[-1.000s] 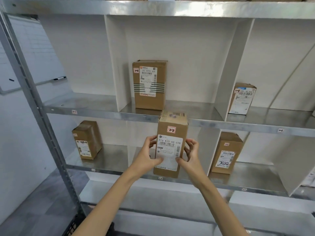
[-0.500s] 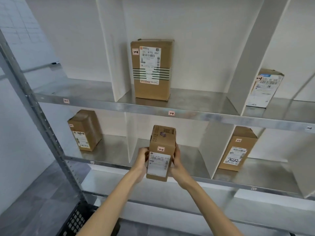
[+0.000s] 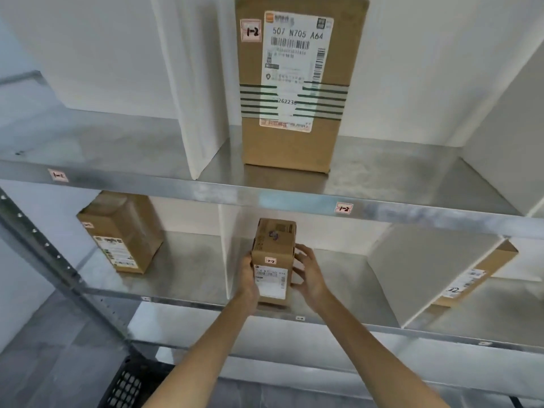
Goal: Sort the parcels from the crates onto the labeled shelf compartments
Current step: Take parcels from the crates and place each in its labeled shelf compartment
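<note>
The left grip (image 3: 246, 279) and right grip (image 3: 309, 276) clasp the 2-2 parcel (image 3: 273, 254) upright at the lower shelf's (image 3: 347, 278) front edge; best slid deeper, clear of the divider (image 3: 229, 245), before release.

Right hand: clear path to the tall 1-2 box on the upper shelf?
Probably yes, but not directly. The right hand is at the small parcel on the lower shelf, so it must come back around the upper shelf edge. The tall box stands near the open front, nothing before it.

The upper shelf (image 3: 397, 172) carries a tall box (image 3: 290, 148) at top centre. The lower shelf (image 3: 188, 275) carries a left box (image 3: 123, 234), a small centre box (image 3: 273, 248) and a right box (image 3: 478, 275).
</note>
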